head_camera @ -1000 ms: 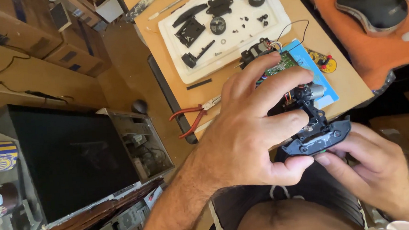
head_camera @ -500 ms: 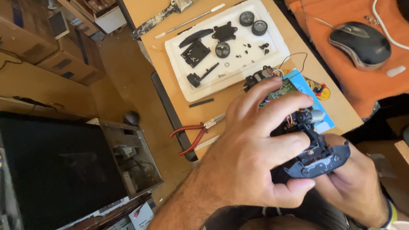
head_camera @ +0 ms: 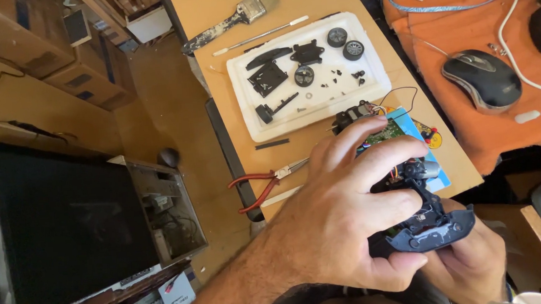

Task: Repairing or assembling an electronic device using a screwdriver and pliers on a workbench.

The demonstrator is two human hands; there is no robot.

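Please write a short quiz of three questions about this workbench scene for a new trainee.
1. True or false: both hands hold the dark toy car chassis.
2. Which tool lies on the table edge by the left hand? A) red-handled pliers B) hammer C) saw
3. Fill in: the small black parts and two wheels lie on a white ____.

Key: 1 true; 2 A; 3 tray.

Most of the black toy-car chassis (head_camera: 435, 229) behind the left hand (head_camera: 343, 222); right hand (head_camera: 471, 265) largely beneath it.
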